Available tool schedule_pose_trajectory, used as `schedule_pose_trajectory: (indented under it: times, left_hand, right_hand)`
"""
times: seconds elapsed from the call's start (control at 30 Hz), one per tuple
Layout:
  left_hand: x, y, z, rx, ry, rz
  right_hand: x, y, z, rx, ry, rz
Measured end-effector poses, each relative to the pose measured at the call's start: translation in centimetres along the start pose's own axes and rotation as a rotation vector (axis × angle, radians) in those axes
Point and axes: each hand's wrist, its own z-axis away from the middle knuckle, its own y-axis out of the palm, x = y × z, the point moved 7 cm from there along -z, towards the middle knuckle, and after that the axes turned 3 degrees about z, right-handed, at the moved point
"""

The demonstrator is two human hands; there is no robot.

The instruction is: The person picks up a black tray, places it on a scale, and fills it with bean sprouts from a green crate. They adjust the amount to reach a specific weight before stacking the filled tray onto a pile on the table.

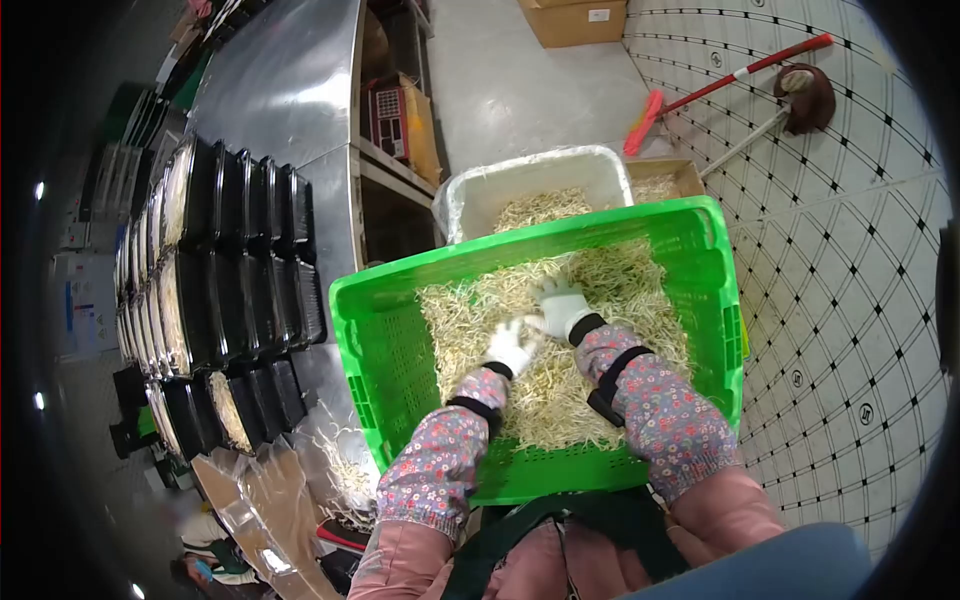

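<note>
A green perforated plastic crate (385,300) stands tilted in front of me, with a thick layer of pale bean sprouts (560,405) inside. Both my hands wear white gloves and are at the sprouts. My left hand (512,345) is at the middle of the heap, its fingers curled in among the strands. Just beyond it, to the right, my right hand (562,306) rests on the sprouts with its fingers spread, the tips partly sunk in. The two hands are close together, nearly touching.
Stacked black trays (225,260) of sprouts stand on a steel table (290,90) at left. Loose sprouts (345,465) and plastic bags (290,500) lie nearby. Behind the crate are a white tub (610,165) and a cardboard box (570,22). A red-handled broom (750,70) lies at right.
</note>
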Motion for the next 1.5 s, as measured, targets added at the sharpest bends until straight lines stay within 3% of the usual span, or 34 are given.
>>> schedule_pose_trajectory:
  times: [0.03,0.07,0.1,0.13,0.2,0.23,0.27,0.3,0.37,0.43,0.5,0.53,0.6,0.7,0.77,0.9,0.97,1.03,1.1,1.17,1.23,1.3,1.4,1.43,1.5]
  left_hand:
    - [-0.5,1.2,1.9,-0.235,0.238,-0.058]
    - [-2.2,0.6,4.8,-0.012,0.099,-0.051]
    - [-2.9,0.7,7.4,0.003,0.203,-0.072]
    - [-4.7,-0.2,10.2,0.216,0.239,-0.097]
    - [-5.3,1.2,15.6,0.465,0.614,0.123]
    - [-7.5,-0.5,18.7,0.682,0.668,0.34]
    - [-5.6,1.2,20.6,0.889,0.613,0.222]
    - [-5.8,-0.1,21.8,0.945,0.488,0.204]
    - [-4.5,-2.0,21.0,0.914,0.427,0.282]
    - [-3.1,-4.5,18.7,0.826,0.319,0.345]
    - [0.1,-8.2,15.5,0.335,0.033,0.193]
    - [0.8,-8.2,15.7,0.33,0.02,0.194]
    - [0.1,-10.0,16.5,0.024,0.296,0.117]
    - [-1.9,-12.3,20.0,-0.025,0.305,0.336]
    - [-1.5,-12.7,21.8,-0.027,0.269,0.487]
    - [0.5,-13.8,23.6,-0.124,0.202,0.503]
    - [1.4,-14.3,23.8,-0.153,0.16,0.568]
    - [2.0,-14.9,24.0,-0.178,0.157,0.573]
    - [2.1,-15.6,23.9,-0.193,0.174,0.567]
    - [2.3,-15.6,23.5,-0.187,0.184,0.58]
    - [2.4,-15.5,23.3,-0.191,0.212,0.58]
    - [2.5,-15.6,22.9,-0.208,0.223,0.567]
    - [2.6,-15.6,23.0,-0.22,0.154,0.572]
    - [2.8,-15.5,23.1,-0.229,0.149,0.586]
    - [3.0,-15.6,23.4,-0.24,0.143,0.598]
  right_hand:
    - [1.2,0.9,0.9,0.184,0.018,-0.06]
    - [2.9,0.8,2.6,0.284,-0.06,-0.012]
    - [4.4,0.4,4.9,0.383,-0.138,0.043]
    - [5.5,0.2,7.8,0.405,-0.25,0.055]
    - [7.0,-0.4,14.0,0.554,-0.438,0.098]
    - [7.5,-1.2,16.4,0.677,-0.513,0.129]
    - [7.9,-2.6,17.8,0.757,-0.558,-0.025]
    - [8.0,-3.3,18.8,0.836,-0.601,-0.181]
    - [7.8,-4.2,16.8,0.793,-0.663,-0.362]
    - [6.5,-5.1,11.7,0.882,-0.448,-0.523]
    - [7.0,-5.7,5.1,0.775,-0.21,-0.522]
    - [7.9,-5.6,2.1,0.625,-0.232,-0.496]
    - [10.2,-2.7,-3.6,0.447,-0.243,-0.499]
    - [15.3,1.5,-10.3,0.31,-0.269,-0.379]
    - [18.0,3.2,-13.1,0.077,-0.313,-0.236]
    - [19.5,9.0,-13.5,-0.006,-0.202,-0.059]
    - [19.4,12.5,-9.8,0.345,-0.321,-0.186]
    - [18.9,7.5,-4.1,0.328,-0.434,-0.209]
    - [18.0,3.7,1.1,0.871,-0.418,-0.245]
    - [15.8,-0.1,2.7,0.842,-0.504,-0.396]
    - [11.8,-1.5,-1.3,0.7,-0.306,-0.208]
    - [7.1,0.7,-5.8,0.241,-0.124,-0.032]
    - [7.7,4.4,-8.3,0.284,0.094,0.259]
    - [10.1,4.0,-7.5,0.185,0.058,0.192]
    - [14.6,6.0,-5.2,0.423,-0.094,0.069]
